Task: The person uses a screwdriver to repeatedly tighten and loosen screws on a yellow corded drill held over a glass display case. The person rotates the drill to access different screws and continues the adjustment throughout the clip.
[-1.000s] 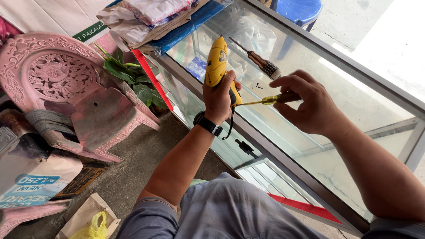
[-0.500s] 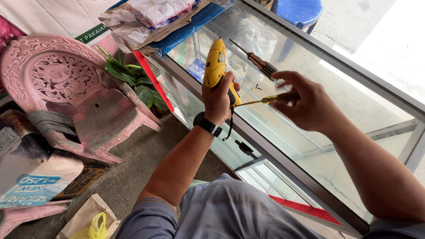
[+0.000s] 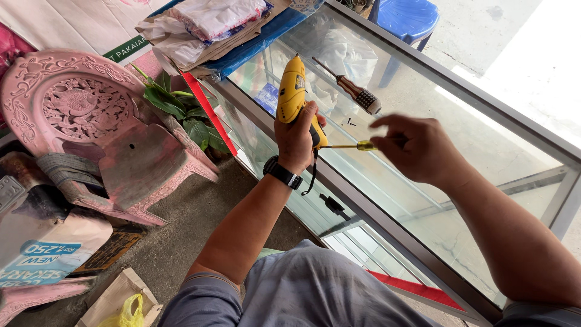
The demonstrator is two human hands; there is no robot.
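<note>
Yellow drill (image 3: 293,91) held over glass-topped cabinet (image 3: 484,151) outdoors.

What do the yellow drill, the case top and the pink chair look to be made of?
The yellow drill: glossy moulded plastic, probably. The case top: clear glass, see-through and reflective, in a grey metal-looking frame. The pink chair: moulded plastic, judging by its ornate pressed relief, dull and grimy.

It looked like a small shop by the road. A long glass display case (image 3: 460,181) stood on bare ground, with folded clothes in bags (image 3: 212,18) on top, and a pink plastic chair (image 3: 91,127) beside it.
</note>
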